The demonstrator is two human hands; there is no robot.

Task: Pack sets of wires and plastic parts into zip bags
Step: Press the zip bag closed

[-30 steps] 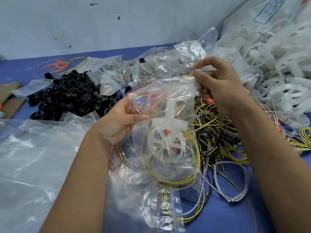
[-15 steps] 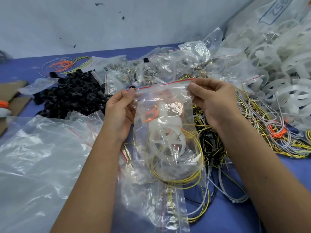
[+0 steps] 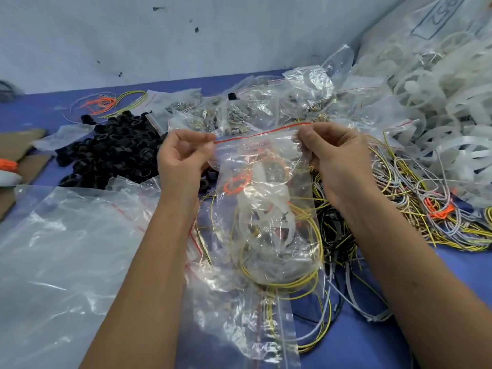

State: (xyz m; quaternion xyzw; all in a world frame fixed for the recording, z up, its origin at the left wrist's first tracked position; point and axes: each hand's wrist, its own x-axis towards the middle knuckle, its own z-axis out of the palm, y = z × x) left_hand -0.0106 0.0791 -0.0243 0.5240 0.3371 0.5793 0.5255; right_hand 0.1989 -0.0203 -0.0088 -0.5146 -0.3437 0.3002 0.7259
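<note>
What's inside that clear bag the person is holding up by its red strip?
Inside the zip bag, held by the left hand and right hand, are a white plastic part, yellow wire loops and an orange tie. Creased plastic hides any smaller pieces.

Blue worktop (image 3: 346, 350) abutting scuffed pale wall (image 3: 186, 35); brown cardboard pieces (image 3: 24, 155) lying flat at far left edge.

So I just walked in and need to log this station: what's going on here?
A person is packing kits. The left hand and right hand pinch the two top corners of a clear zip bag holding a white plastic part and yellow wire. Loose wires and black parts lie around.
</note>
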